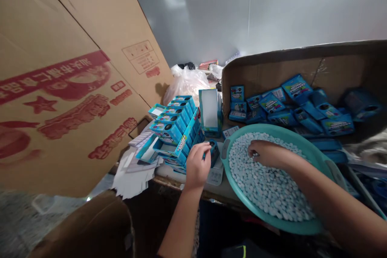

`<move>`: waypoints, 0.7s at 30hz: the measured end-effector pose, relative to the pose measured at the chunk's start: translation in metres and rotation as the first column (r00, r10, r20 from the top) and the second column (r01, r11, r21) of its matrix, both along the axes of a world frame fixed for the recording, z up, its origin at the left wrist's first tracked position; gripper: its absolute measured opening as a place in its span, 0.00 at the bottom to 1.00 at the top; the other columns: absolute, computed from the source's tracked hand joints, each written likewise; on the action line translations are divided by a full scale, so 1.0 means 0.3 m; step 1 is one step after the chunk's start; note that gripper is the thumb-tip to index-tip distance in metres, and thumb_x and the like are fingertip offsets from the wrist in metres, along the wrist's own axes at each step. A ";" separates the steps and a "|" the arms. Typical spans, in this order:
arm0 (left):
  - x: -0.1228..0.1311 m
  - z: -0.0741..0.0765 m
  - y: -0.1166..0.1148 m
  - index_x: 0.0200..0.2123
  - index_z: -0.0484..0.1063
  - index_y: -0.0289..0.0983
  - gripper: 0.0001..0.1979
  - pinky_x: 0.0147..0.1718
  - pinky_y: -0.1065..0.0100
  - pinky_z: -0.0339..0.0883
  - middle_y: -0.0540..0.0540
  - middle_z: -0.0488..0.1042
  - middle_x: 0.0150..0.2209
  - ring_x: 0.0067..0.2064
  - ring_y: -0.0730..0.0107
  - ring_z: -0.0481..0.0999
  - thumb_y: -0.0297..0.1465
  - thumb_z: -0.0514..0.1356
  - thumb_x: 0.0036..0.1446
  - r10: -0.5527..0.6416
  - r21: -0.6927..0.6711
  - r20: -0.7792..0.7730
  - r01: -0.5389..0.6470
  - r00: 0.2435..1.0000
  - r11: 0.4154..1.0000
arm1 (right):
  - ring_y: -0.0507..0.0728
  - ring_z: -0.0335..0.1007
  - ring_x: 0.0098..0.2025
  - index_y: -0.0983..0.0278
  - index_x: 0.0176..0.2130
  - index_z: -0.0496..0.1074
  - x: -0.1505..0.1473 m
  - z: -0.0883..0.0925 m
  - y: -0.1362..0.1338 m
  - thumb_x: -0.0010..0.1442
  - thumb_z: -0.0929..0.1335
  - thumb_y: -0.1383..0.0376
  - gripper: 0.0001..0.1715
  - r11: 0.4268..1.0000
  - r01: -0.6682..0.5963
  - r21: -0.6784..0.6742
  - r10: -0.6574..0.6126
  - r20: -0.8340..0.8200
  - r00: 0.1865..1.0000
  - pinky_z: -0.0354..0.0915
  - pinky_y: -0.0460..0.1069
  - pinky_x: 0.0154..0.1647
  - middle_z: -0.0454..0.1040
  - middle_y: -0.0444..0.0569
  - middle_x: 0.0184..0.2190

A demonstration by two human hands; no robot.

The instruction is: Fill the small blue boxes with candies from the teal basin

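Note:
My left hand (198, 165) is closed on a small blue box (214, 151) that rests on a white scale (215, 175) at the table's front. My right hand (264, 153) reaches into a teal basin (305, 225) filled with small pale blue tablets (266, 187); its fingers are pinched together among them. Just left of my left hand stands a leaning stack of blue boxes (177, 127).
A big cardboard box (302, 68) at the right holds several loose blue boxes (299, 107). A large printed cardboard flap (69, 88) rises at the left. White paper sheets (133, 171), a plastic bag (186, 82) and an upright open carton (209, 111) lie around.

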State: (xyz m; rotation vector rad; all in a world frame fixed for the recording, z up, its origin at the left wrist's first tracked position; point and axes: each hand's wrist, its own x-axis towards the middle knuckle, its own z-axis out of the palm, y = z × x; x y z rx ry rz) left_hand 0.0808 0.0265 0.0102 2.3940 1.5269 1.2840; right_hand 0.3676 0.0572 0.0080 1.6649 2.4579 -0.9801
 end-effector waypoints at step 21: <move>0.121 -0.055 0.006 0.49 0.75 0.36 0.11 0.53 0.54 0.74 0.36 0.79 0.52 0.55 0.50 0.78 0.27 0.62 0.64 0.153 -0.138 -0.191 -0.181 0.970 0.974 | 0.62 0.75 0.50 0.65 0.44 0.81 -0.017 0.052 -0.006 0.63 0.67 0.70 0.13 0.996 0.017 0.092 -0.024 0.082 0.996 0.64 0.49 0.47 0.81 0.53 0.48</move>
